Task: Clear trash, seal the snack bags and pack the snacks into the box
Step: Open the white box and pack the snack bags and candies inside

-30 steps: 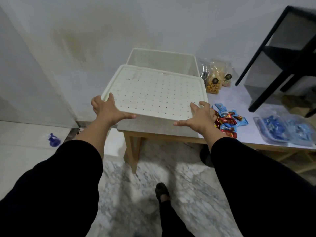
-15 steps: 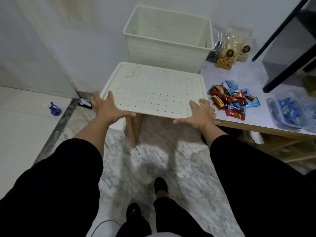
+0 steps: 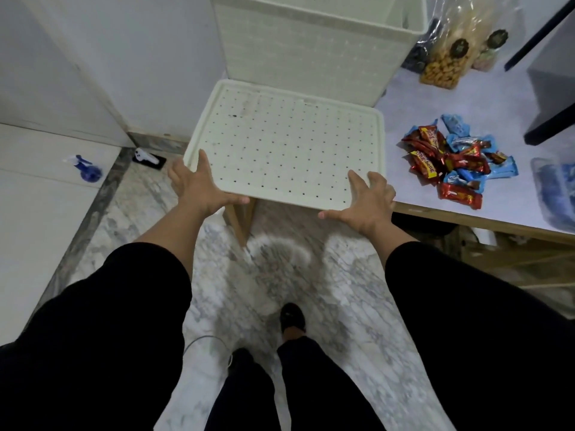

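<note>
Lid [image 3: 289,144] now off the box [image 3: 314,48] and drawn toward me, left hand [image 3: 199,188] and right hand [image 3: 364,203] gripping its near corners, so packing can start.

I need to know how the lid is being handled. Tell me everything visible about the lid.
The lid is a cream-white rectangular panel, plastic by its look, with a raised rim and rows of small holes, a few dark smudges near its far edge. It is held roughly flat, in front of the box, overhanging the table's left end. The left hand grips its near left corner, the right hand its near right corner.
</note>
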Available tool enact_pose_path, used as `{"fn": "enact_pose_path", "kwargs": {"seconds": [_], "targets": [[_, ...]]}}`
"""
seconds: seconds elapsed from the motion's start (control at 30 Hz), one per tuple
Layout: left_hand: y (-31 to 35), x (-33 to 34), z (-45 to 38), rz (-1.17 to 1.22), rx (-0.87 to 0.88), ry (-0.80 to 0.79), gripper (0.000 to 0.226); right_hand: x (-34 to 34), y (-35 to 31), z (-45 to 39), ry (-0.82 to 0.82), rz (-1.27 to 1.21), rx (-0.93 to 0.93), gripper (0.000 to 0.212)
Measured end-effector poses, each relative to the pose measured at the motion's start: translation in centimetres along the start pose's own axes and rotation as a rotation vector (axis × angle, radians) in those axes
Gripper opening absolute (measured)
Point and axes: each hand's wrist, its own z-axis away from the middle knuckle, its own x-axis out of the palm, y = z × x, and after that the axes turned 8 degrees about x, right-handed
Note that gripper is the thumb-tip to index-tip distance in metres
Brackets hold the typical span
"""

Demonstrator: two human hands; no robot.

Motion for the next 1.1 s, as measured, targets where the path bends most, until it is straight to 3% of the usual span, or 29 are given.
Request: {"fn": "enact_pose_path", "kwargs": {"seconds": [0.1, 0.27, 0.47, 0.77, 0.93, 1.1], "targets": [[0.8, 0.1, 0.3, -0.082, -0.022, -0.09, 0.139, 0.2, -0.1, 0.1, -0.049, 0.068, 0.036, 0.108], [2.6, -1.2, 0.8, -0.089, 0.065, -0.189, 0.128, -0.9, -1.7, 1.4, -0.041, 0.08, 0.012, 0.075], [6.7, -4.6, 3.1, -0.121, 0.259, -0.207, 0.127, -4.7, -3.5, 4.8, 0.026, -0.013, 0.012, 0.078], [19.7, -13.3, 6.4, -0.159, 0.536, -0.175, 0.126, -17.3, -2.5, 8.1, 0.169, -0.101, 0.035, 0.086], [26.5, -14.7, 6.7, -0.258, 0.633, -0.179, 0.125, -23.3, -0.9, 7.8, 0.257, -0.112, 0.002, 0.081], [33.2, -14.6, 5.9, -0.213, 0.672, -0.124, 0.123, -28.6, 2.3, 5.0, 0.298, -0.064, -0.024, 0.079]]}}
